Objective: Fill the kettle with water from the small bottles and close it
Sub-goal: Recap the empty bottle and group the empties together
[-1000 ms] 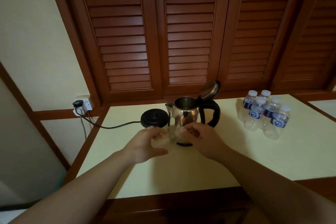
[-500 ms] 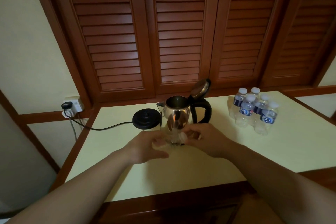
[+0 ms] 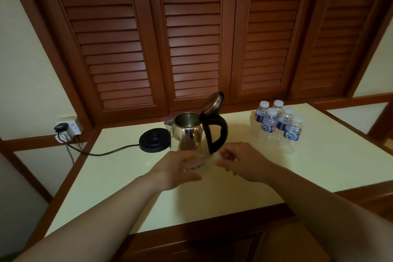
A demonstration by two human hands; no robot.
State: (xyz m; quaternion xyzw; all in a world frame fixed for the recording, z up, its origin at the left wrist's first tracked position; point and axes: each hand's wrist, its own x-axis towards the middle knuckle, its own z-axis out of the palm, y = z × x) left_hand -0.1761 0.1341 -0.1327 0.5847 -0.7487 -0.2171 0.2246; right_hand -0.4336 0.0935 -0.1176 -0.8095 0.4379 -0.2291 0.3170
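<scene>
Both my forearms reach to frame centre. My left hand (image 3: 178, 168) grips clear bottle (image 3: 196, 165) lying sideways; my right hand (image 3: 240, 160) pinches its cap end. Kettle (image 3: 189, 132) just behind, lid (image 3: 212, 102) up. Five bottles (image 3: 278, 122) upper right, labels "K2".

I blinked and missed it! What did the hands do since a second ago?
Not much. The left hand still grips the clear bottle lying sideways, and the right hand still pinches its white cap, seemingly twisting it. The open kettle, its black base and the five bottles stayed put.
</scene>
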